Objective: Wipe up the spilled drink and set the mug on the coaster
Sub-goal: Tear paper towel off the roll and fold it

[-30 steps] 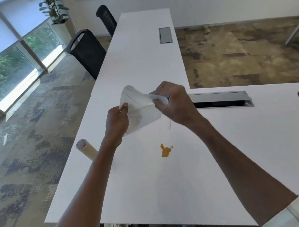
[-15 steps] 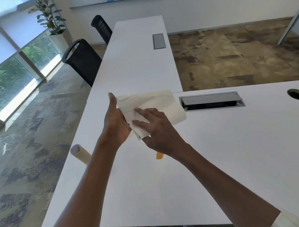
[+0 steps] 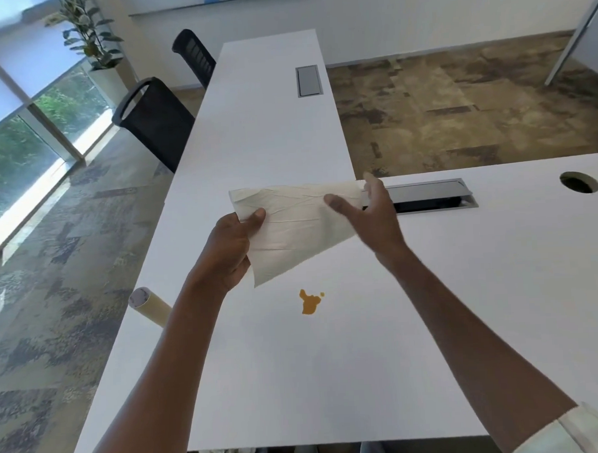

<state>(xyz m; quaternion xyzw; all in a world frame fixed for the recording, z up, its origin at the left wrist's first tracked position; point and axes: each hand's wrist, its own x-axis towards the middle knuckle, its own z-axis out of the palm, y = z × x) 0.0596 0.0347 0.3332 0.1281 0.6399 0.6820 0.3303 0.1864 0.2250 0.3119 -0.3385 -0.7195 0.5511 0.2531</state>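
A small orange spill (image 3: 309,303) lies on the white table (image 3: 331,379) between my forearms. Above and behind it I hold a white paper towel (image 3: 290,226) spread flat in the air. My left hand (image 3: 232,251) pinches its left edge between thumb and fingers. My right hand (image 3: 372,211) is at the towel's right edge with fingers spread, thumb over the sheet; whether it grips is unclear. No mug or coaster is in view.
A cardboard roll core (image 3: 150,306) lies at the table's left edge. A grey cable tray (image 3: 430,196) and a round grommet hole (image 3: 578,182) sit behind my right hand. Two black chairs (image 3: 156,121) stand along the left side.
The towel went from bunched between both hands to spread flat and wide. My right hand shifted from the towel's front to its right edge, uncovering the spill.
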